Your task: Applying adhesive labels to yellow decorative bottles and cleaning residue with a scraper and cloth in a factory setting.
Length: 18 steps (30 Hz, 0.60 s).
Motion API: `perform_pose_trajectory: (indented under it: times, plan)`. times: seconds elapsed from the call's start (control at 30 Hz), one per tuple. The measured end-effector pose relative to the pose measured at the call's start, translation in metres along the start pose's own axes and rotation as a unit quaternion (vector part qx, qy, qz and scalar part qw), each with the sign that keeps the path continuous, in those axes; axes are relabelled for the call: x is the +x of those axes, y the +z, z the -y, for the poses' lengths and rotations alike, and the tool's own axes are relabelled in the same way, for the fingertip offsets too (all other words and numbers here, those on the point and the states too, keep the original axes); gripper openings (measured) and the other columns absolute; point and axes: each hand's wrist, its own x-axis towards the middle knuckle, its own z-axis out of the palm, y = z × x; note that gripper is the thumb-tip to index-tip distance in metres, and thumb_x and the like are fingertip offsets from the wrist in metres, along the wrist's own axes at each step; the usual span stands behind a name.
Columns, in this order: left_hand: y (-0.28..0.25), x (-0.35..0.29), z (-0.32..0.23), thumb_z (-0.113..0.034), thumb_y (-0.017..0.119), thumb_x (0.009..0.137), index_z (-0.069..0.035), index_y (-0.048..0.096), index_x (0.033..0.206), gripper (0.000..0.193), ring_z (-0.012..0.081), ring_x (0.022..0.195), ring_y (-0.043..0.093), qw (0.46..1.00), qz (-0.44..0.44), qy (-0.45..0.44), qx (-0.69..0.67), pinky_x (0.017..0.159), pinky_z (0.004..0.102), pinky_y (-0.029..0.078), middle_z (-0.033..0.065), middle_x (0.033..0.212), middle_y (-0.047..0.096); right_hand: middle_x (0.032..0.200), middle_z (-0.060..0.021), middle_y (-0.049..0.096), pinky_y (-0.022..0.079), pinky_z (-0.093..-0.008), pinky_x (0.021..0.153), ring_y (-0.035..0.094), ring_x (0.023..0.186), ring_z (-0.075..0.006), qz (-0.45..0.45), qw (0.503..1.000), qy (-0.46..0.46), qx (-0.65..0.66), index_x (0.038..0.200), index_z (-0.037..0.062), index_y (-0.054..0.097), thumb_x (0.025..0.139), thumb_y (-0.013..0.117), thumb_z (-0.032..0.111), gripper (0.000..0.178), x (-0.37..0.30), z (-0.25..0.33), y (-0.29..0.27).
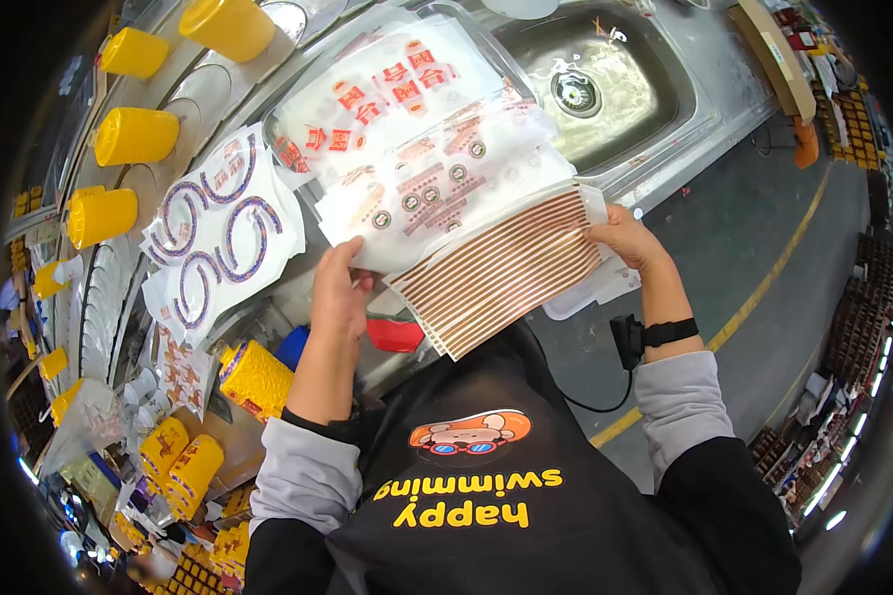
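**Sticker sheets sorted beside the sink**

Above the steel sink [605, 94], translucent printed film sheets [417, 139] lie stacked; the brown-striped transfer sheet [496, 273] remains unplaced, pinched at both edges by left hand [339, 297] and right hand [625, 238].

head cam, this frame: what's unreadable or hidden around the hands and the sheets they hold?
- Left hand: fingertips hidden under the translucent printed sheets.
- Right hand: its grip on the brown-striped sheet stack is unclear; fingertips tucked under the edge.
- Red object: mostly covered by the stack and left wrist; kind unclear.
- Steel sink: near rim hidden by sheets.
- Lower-left yellow items: too small, bent by fisheye.
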Motion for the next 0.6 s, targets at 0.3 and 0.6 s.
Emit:
perform_pose_trajectory:
  times: [0.3, 0.6]
  plan:
    - [0.021, 0.032, -0.023, -0.005, 0.049, 0.084, 0.002, 0.057, 0.111, 0.029, 0.0166, 0.083, 0.062, 0.981, 0.109, 0.162, 0.020, 0.074, 0.0306, 0.050, 0.0086, 0.100, 0.064, 0.094, -0.0053, 0.066, 0.048, -0.0275, 0.078, 0.061, 0.084, -0.0125, -0.003, 1.000, 0.017, 0.011, 0.103, -0.0015, 0.064, 0.071, 0.055, 0.001, 0.033, 0.003, 0.009, 0.008]
    - [0.000, 0.032, -0.005, -0.006, 0.046, 0.087, 0.001, 0.046, 0.120, 0.033, 0.0249, 0.104, 0.060, 0.988, 0.028, 0.141, -0.061, 0.086, 0.0421, 0.051, 0.0141, 0.118, 0.056, 0.094, -0.0066, 0.066, 0.049, -0.0276, 0.079, 0.061, 0.084, -0.0129, -0.007, 0.999, 0.019, 0.043, 0.104, -0.0037, 0.063, 0.072, 0.055, 0.001, 0.034, 0.009, 0.007, 0.007]
